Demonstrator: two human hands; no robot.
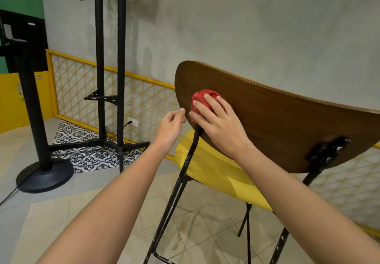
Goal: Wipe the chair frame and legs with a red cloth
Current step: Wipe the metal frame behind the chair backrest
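Red cloth (202,97), bunched into a small wad, sits against the rear face of the curved dark-brown wooden backrest (277,119) of a chair, near that backrest's left end. The right hand (220,123) grasps the wad, its fingers (207,99) spread and curved over the fabric, pressing it onto the wood just where a thin black metal frame rod (185,167) meets the backrest from below. The left hand (169,128) is at the backrest's left edge with its fingers curled and the thumb tip against the rim; whether it actually pinches the edge cannot be told. Below the backrest lies the glossy yellow seat (211,169), and a scuffed black metal bracket (327,150) is fixed to the backrest's lower right. Left of the backrest, well apart from it, a tall black twin-post stand (121,78) rises from black-and-white patterned floor tiles (82,156), with a black round-based pedestal (35,119) further left. Behind the backrest, a yellow-framed lattice panel (82,82) runs along the grey wall.
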